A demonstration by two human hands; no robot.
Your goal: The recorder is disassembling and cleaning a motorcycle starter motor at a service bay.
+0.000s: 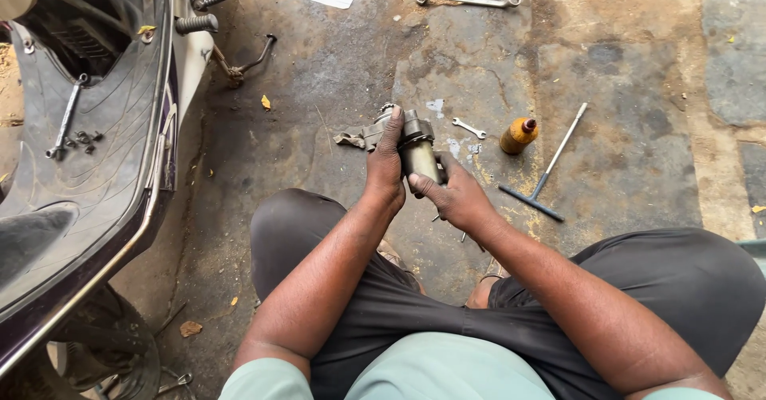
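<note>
While crouched beside a scooter [88, 168] at frame left, a person grips a grimy cylindrical motor part [415, 151] at centre. Left hand [385, 168] wraps its top; right hand [455, 198] clasps its base

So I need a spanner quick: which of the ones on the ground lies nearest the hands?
The small open-ended spanner, just left of the orange bottle; the long ring spanner lies far off.

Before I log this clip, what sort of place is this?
Most likely a roadside or open-air scooter repair spot. A scooter stands on stained concrete ground strewn with a ring spanner, a T-handle wrench and a small oil bottle, while both hands grip a greasy cylindrical metal part.
</note>
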